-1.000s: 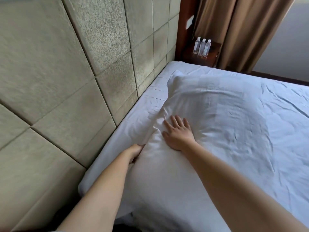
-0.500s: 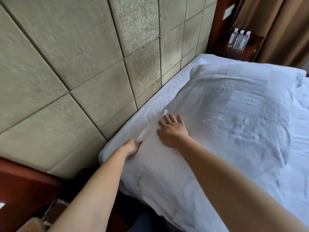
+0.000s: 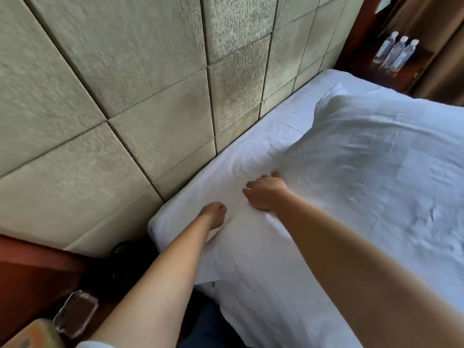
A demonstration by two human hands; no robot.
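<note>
White pillow (image 3: 351,172) is lying on the bed (image 3: 221,169), just beside the padded headboard (image 3: 125,109). Your right hand (image 3: 266,193) is bunching its cover with curled fingers, and your left hand (image 3: 213,217) is gripping its near edge. Bottles (image 3: 396,54) are standing beyond.

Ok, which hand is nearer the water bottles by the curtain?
Right. The right hand sits on the pillow, farther up the bed toward the water bottles; the left hand is at the pillow's near corner, farther back.
</note>
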